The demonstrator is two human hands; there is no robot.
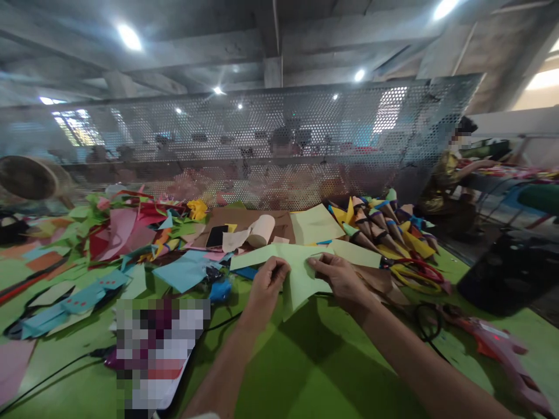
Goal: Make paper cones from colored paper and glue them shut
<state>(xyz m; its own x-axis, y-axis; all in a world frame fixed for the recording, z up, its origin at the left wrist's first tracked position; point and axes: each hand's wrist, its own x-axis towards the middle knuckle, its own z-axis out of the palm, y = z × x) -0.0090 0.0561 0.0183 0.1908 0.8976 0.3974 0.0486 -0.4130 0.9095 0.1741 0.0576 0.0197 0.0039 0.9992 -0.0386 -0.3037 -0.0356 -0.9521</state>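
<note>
Pale green paper, left fingers pinching, right fingers pinching, table beneath

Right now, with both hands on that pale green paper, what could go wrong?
The pale green paper, pinched by the left hand and right hand, might crease or tear if they pull unevenly.

The right forearm, near the pink tool, could knock it if swung outward.

The roll beyond the paper could be nudged if a hand pushes forward.
</note>
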